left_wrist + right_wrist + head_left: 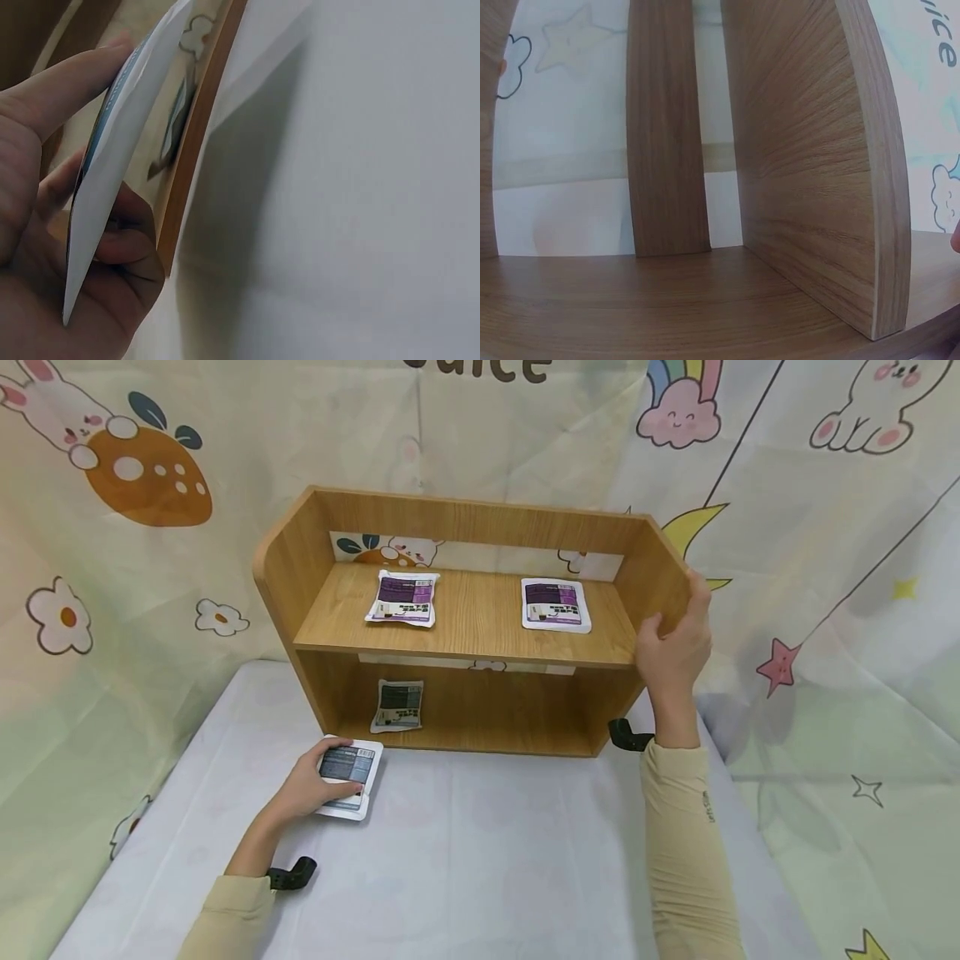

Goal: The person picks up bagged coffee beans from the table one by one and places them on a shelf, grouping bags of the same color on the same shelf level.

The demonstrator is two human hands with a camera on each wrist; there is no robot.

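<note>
My left hand (309, 787) holds a flat white packet (351, 768) with a dark bluish label, just in front of the lower left corner of a two-tier wooden shelf (480, 522). In the left wrist view the packet (124, 150) is seen edge-on between thumb and fingers. With the right hand (673, 652) I grip the shelf's right side panel near its front edge. Two purple-labelled packets lie on the upper tier, one on the left (405, 599) and one on the right (556, 606). Another packet (398, 706) sits at the left of the lower tier.
The shelf stands at the back of a table with a white cloth (480, 860). Behind it hangs a printed curtain (525, 460) with cartoon figures. Shelf boards (810, 165) fill most of the right wrist view.
</note>
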